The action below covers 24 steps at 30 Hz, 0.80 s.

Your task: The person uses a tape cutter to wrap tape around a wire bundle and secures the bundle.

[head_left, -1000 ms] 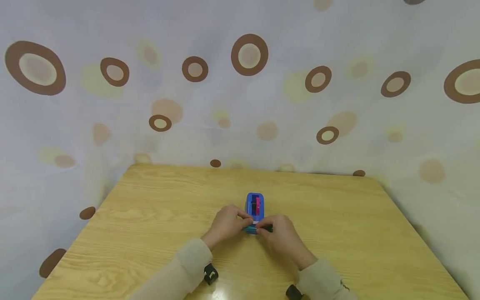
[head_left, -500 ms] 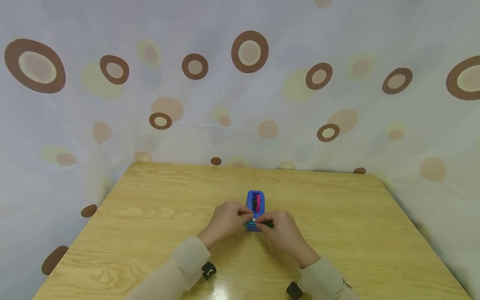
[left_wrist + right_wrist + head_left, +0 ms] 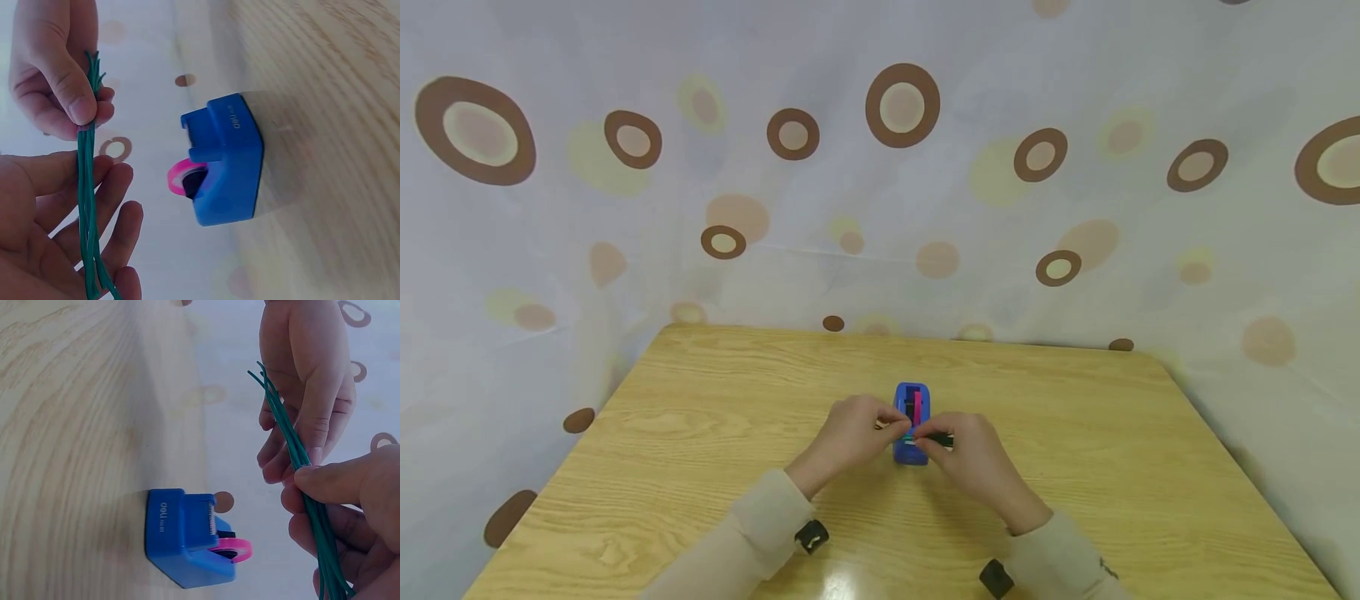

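A bundle of thin green wires (image 3: 87, 206) is held in the air between both hands, and its loose ends fan out a little. My left hand (image 3: 853, 433) pinches the bundle between thumb and index finger. Close beside it, my right hand (image 3: 976, 457) pinches the same bundle with thumb and fingertips. A small pinkish band shows on the wires by the right thumb in the left wrist view. A blue tape dispenser (image 3: 912, 457) with a pink tape roll (image 3: 236, 549) stands on the table just beyond and below the hands. The fingertips partly hide the bundle in the head view.
The light wooden table (image 3: 737, 375) reaches back to a pale curtain (image 3: 970, 208) with brown rings. Black straps with small devices (image 3: 812, 537) sit at both wrists, near the beige sleeves.
Both hands have moved slightly forward over the dispenser, carrying the green bundle from its front end toward its middle. The dispenser stays in place.
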Each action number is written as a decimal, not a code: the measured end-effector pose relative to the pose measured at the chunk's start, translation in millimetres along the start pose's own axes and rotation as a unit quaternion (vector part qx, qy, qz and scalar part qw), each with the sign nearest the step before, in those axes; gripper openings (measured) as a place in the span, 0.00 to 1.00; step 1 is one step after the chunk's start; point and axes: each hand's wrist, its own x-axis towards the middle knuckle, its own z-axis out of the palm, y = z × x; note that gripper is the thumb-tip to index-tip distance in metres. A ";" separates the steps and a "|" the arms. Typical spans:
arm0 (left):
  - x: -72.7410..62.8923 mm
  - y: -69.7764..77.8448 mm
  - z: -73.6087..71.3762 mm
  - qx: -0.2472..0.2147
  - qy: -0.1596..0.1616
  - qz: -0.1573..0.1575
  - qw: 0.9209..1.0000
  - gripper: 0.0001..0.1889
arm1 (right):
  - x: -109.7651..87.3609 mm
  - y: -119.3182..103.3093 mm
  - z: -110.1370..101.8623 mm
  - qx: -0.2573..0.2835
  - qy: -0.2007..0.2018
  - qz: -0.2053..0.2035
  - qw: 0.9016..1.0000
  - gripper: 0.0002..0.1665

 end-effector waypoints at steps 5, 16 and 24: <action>-2.5 10.1 -7.2 0.020 0.003 0.027 0.999 0.10 | 1.1 -5.1 -6.8 -0.004 0.013 -0.033 0.999 0.05; -8.2 26.9 -22.4 -0.009 -0.008 0.031 0.999 0.11 | 3.6 -16.6 -20.0 -0.016 0.067 -0.104 0.992 0.10; -13.3 42.5 -33.3 -0.013 0.003 0.023 1.000 0.13 | 4.8 -25.9 -29.0 -0.038 0.093 -0.134 0.986 0.08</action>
